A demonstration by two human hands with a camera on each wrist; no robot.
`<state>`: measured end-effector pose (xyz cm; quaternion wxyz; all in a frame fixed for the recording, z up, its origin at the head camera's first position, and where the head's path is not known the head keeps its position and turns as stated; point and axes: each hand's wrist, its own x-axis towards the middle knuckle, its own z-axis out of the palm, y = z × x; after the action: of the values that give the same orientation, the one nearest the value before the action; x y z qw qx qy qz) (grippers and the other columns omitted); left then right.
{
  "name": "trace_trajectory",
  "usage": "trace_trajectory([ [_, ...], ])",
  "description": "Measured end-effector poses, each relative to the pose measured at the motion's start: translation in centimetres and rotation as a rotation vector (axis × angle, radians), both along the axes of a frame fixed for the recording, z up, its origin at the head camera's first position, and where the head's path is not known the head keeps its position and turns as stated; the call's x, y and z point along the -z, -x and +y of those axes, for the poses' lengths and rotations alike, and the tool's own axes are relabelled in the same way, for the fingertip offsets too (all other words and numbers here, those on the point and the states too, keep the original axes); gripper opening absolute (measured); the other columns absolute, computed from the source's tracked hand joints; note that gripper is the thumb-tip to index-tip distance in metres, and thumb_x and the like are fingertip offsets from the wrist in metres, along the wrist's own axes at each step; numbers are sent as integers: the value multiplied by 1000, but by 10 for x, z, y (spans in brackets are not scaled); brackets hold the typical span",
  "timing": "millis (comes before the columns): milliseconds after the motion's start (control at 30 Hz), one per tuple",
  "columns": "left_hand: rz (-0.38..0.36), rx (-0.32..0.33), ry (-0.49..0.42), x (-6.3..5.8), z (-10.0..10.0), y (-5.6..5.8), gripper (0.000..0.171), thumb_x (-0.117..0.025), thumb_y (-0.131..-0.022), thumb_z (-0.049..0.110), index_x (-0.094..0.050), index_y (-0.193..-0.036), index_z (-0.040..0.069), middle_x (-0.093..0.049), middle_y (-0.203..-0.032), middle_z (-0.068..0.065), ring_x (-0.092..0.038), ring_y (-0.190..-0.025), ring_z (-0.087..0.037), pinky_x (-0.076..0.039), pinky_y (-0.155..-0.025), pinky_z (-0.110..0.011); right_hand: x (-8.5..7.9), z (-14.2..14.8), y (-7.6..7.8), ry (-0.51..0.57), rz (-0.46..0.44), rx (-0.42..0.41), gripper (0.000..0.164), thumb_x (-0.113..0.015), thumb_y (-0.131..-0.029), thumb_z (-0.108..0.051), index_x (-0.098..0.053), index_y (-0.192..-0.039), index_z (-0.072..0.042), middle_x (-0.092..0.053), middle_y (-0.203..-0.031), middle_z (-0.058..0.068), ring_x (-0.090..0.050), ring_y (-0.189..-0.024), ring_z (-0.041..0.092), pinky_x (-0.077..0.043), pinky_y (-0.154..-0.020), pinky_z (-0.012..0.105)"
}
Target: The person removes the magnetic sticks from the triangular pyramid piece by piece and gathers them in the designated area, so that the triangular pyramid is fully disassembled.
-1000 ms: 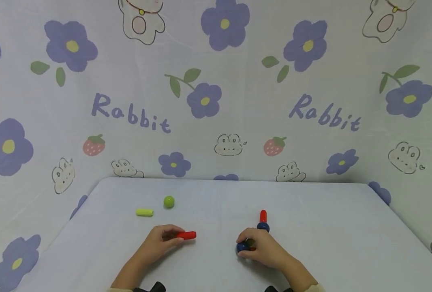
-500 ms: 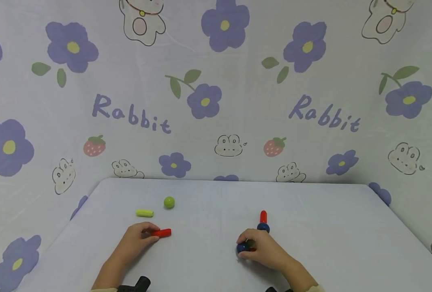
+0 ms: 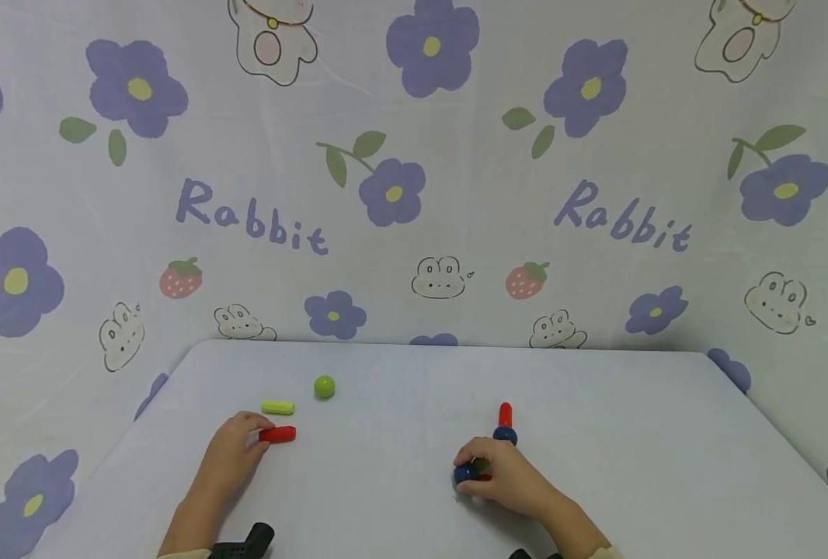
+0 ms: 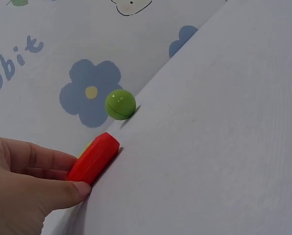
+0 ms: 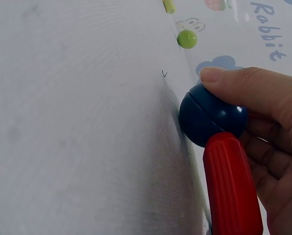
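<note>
My left hand [image 3: 231, 454] pinches a short red rod [image 3: 278, 434] between thumb and fingers, low over the white table. Just behind that rod lies a yellow-green rod [image 3: 277, 407], mostly hidden in the left wrist view. A green ball [image 4: 120, 104] rests a little farther back. My right hand [image 3: 505, 475] grips a dark blue ball [image 5: 212, 115], thumb on top of it. A ribbed red rod [image 5: 231, 183] meets this ball and runs toward the wrist camera. Beyond the right hand, another blue ball [image 3: 505, 435] touches an upright-looking red rod [image 3: 505, 414] in the head view.
The white table [image 3: 400, 419] ends at a back edge against a cloth [image 3: 456, 155] printed with flowers and rabbits. Black straps or mounts [image 3: 249, 541] show near the wrists at the bottom of the head view.
My left hand has carried the red rod left and slightly away from me, from mid-table to beside the yellow-green rod. The right hand and its blue ball have stayed in place.
</note>
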<state>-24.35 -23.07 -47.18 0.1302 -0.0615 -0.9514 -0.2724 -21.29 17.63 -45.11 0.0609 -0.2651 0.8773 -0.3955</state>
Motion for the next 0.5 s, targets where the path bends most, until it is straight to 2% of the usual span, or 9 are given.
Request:
trace_trajectory([
  [300, 76, -57, -17, 5, -3, 2, 19, -65, -81, -2, -66, -99, 1, -62, -110, -18, -55, -110, -37, -45, -93, -53, 0, 0, -1, -14, -1, 11, 23, -75, -78, -19, -66, -97, -10, -66, -104, 0, -58, -97, 12, -50, -81, 20],
  [500, 124, 9, 16, 6, 4, 5, 23, -69, -79, 2, -68, -102, -1, -65, -110, -17, -56, -109, -36, -45, -93, -52, 2, 0, 0, -19, 3, 11, 23, -75, -78, -20, -66, -97, -10, -66, -104, 0, -58, -96, 11, -50, -80, 19],
])
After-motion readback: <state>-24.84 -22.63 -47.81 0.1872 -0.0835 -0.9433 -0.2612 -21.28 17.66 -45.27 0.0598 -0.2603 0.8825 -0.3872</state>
